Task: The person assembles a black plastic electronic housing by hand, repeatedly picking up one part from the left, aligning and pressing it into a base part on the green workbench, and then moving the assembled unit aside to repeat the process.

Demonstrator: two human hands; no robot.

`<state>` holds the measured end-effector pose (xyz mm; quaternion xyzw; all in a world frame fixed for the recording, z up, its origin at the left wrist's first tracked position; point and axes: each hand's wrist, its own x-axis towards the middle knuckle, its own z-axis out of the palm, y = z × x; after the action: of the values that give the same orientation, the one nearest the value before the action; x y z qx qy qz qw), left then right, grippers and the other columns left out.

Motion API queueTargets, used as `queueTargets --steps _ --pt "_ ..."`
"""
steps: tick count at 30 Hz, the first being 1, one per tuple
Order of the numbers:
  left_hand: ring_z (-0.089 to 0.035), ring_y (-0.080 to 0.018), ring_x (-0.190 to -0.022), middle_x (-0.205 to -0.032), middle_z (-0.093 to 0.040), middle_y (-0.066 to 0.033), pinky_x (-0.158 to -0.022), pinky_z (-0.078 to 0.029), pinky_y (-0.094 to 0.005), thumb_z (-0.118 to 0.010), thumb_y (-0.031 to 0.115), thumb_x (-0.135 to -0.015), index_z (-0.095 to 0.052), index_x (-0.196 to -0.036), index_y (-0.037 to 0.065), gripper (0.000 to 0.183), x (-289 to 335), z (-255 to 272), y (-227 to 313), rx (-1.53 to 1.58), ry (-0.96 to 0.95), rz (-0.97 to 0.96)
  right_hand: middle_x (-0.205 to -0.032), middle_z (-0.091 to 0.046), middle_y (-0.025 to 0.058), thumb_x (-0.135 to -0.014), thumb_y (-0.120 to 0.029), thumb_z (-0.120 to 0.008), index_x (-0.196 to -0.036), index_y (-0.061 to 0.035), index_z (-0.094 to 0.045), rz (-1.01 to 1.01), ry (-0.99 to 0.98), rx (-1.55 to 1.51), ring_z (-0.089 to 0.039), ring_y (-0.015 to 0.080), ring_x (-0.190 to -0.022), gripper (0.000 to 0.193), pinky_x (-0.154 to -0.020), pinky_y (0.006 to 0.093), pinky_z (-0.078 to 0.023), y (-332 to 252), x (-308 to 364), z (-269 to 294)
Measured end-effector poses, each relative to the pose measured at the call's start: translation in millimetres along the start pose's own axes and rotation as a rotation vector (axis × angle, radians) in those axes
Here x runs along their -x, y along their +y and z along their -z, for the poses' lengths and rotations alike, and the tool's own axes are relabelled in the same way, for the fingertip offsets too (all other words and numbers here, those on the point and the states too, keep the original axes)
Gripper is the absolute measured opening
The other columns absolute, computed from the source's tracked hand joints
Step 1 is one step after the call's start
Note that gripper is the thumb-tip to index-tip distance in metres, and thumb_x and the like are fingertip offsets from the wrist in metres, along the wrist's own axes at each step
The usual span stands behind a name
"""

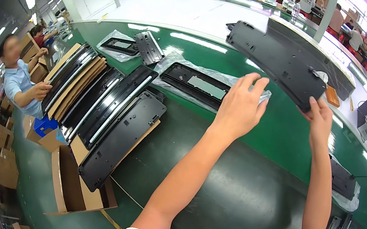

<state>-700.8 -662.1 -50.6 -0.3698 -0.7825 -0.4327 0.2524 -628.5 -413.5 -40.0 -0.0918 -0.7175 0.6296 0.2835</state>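
Lengthwise, the held black panel (276, 62) slants down rightward.

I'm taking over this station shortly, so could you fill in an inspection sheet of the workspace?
Surface: glossy green tabletop with lamp reflections; darker section nearest the person.
Job's things: black panel held aloft; black frame lying on plastic wrap.
Clutter: open cardboard box at left.
Hands: right hand grips the panel's near end; left hand open, close to its edge.
Cables: thin dark line at right, possibly one.
Surroundings: co-worker at the row of upright panels.
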Motion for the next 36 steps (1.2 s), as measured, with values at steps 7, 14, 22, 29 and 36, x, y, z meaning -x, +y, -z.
queueTargets --steps 7,14,22,29,36 --pt "-0.02 -0.0491 -0.153 -0.167 -0.013 -0.0281 -0.12 -0.025 -0.0608 -0.09 0.016 -0.073 -0.022 -0.164 0.014 0.114 2.7 20.4 -5.2 -0.261 -0.004 -0.11 -0.1 -0.071 0.0002 -0.103 -0.016 -0.062 -0.119 0.0012 -0.07 0.214 -0.035 -0.011 -0.059 0.0036 -0.087 0.025 -0.077 0.0199 -0.043 -95.5 58.4 3.8" --pt "-0.04 -0.0456 -0.136 -0.14 -0.042 -0.0252 -0.117 -0.026 -0.0617 -0.083 0.013 -0.057 -0.036 -0.155 0.007 0.109 -8.4 39.1 11.7 -0.015 0.204 -0.213 -0.139 -0.062 0.017 -0.112 -0.023 -0.042 -0.14 0.0046 -0.056 0.31 -0.15 -0.197 -0.059 0.0248 -0.132 0.042 -0.114 0.0404 -0.043 -82.9 35.7 85.3" --pt "-0.044 -0.0494 -0.124 -0.134 -0.042 -0.0303 -0.112 -0.032 -0.0548 -0.08 0.007 -0.065 -0.035 -0.152 -0.002 0.099 -6.0 59.6 -13.2 0.05 0.324 -0.033 -0.136 -0.065 0.0149 -0.095 -0.017 -0.068 -0.142 -0.0021 -0.056 0.175 -0.449 0.49 -0.065 0.0288 -0.118 0.05 -0.099 0.0377 -0.05 -3.8 63.4 -96.3" --pt "-0.043 -0.0503 -0.127 -0.134 -0.043 -0.0322 -0.113 -0.033 -0.0538 -0.08 0.009 -0.065 -0.036 -0.151 -0.004 0.098 -10.3 51.8 -14.0 0.065 0.329 -0.044 -0.095 -0.062 0.0131 -0.087 0.0 -0.069 -0.103 0.001 -0.065 0.395 -0.282 0.799 -0.063 0.0317 -0.091 0.017 -0.082 0.0398 -0.05 75.1 58.5 -97.6" --pt "-0.045 -0.05 -0.126 -0.135 -0.044 -0.0314 -0.112 -0.035 -0.0533 -0.082 0.007 -0.064 -0.036 -0.151 -0.004 0.099 -9.6 53.5 -16.1 0.113 0.327 -0.013 -0.094 -0.061 0.0128 -0.084 0.009 -0.06 -0.11 0.0002 -0.066 0.28 -0.101 0.713 -0.063 0.0219 -0.082 0.028 -0.071 0.0326 -0.051 92.1 54.9 -77.5"
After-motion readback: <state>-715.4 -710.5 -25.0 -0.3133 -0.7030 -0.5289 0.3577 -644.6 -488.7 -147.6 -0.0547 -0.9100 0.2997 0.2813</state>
